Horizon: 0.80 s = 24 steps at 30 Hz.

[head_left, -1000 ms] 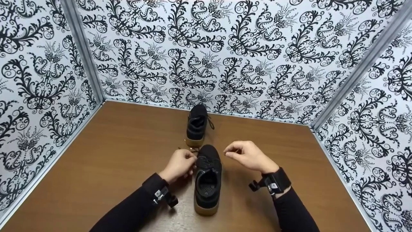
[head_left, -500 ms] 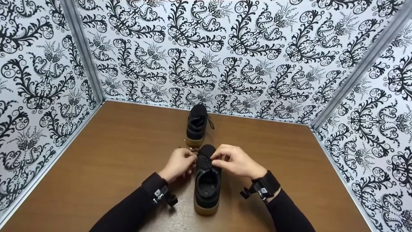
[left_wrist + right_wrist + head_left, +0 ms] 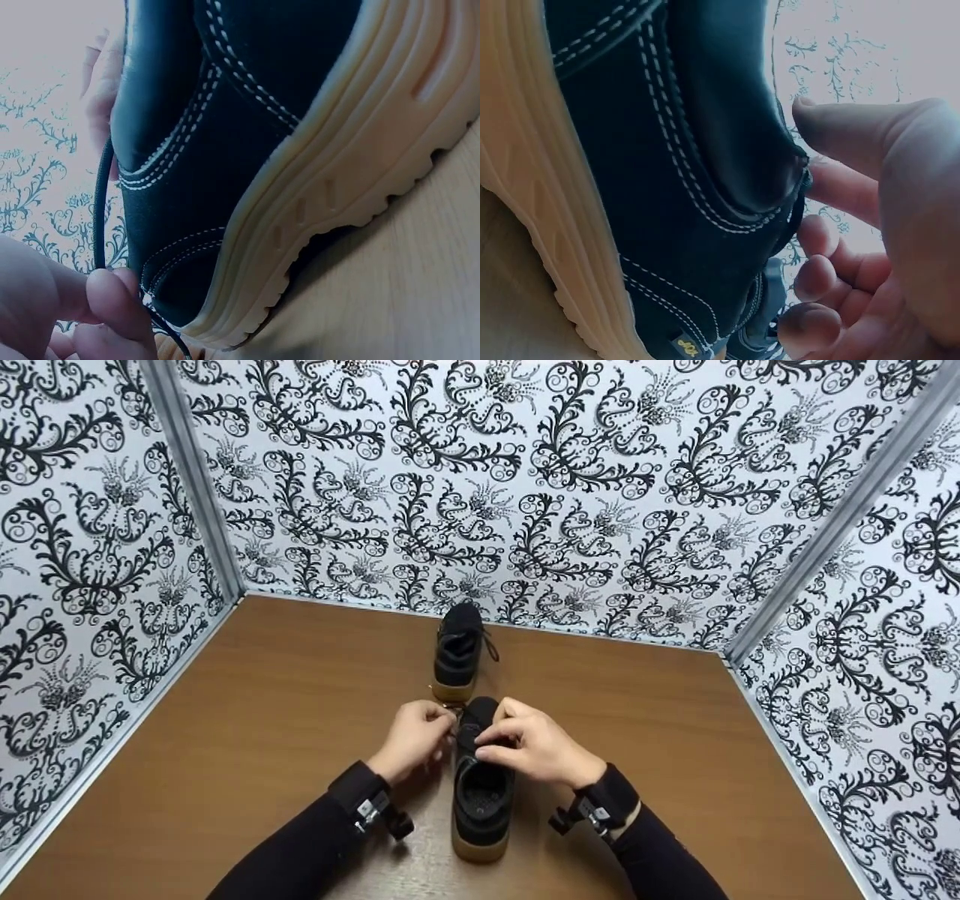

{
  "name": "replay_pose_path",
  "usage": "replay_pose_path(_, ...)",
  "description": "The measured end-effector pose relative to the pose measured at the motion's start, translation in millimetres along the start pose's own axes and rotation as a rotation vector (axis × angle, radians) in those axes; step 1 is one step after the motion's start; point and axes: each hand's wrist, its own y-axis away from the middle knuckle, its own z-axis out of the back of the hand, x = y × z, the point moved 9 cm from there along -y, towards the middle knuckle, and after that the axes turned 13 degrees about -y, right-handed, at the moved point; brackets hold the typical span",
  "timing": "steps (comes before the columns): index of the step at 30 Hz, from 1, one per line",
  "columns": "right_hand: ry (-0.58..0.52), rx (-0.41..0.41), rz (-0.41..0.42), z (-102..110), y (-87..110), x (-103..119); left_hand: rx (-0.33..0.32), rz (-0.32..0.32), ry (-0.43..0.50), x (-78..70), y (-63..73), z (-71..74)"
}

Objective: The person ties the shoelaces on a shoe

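Observation:
A black work shoe [image 3: 482, 825] with white stitching and a thick tan sole stands upright on the table, toe pointing away. At its left side my left hand [image 3: 411, 741] pinches a black shoelace [image 3: 101, 202] between thumb and finger; the lace runs taut up to the shoe, and its loose tip hangs below the fingers. My right hand [image 3: 544, 746] is over the lacing from the right. In the right wrist view its thumb and index finger stand apart beside the top eyelets, the other fingers loosely bent. I see no lace gripped there.
A second black shoe [image 3: 456, 652] stands just beyond the first one's toe, its lace looped out to the right. The brown wooden table [image 3: 300, 675] is enclosed by patterned panels [image 3: 480, 495] at the back and both sides.
My right hand has come left from beside the shoe to above its lacing, and its thumb and index finger now stand farther apart. The left hand has barely shifted, still pinching the lace.

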Motion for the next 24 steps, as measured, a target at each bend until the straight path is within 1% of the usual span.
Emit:
replay_pose_path(4,0.019,-0.009,0.006,-2.8,-0.2,0.4,-0.003,0.0,0.036,-0.4,-0.3,0.9)
replay_pose_path(11,0.042,-0.023,-0.002,-6.1,-1.2,2.9,0.004,0.027,0.105,1.8,-0.2,0.2)
replay_pose_path(18,0.0,-0.006,0.016,-9.1,-2.7,7.0,0.004,0.023,0.149,0.8,0.5,-0.9)
replay_pose_path(20,-0.011,-0.004,0.015,-9.8,-3.2,7.9,0.007,0.021,0.157,0.7,0.4,-1.4)
replay_pose_path(24,0.003,-0.023,0.002,-9.9,-4.2,8.2,0.025,0.022,0.139,2.5,-0.6,-3.6)
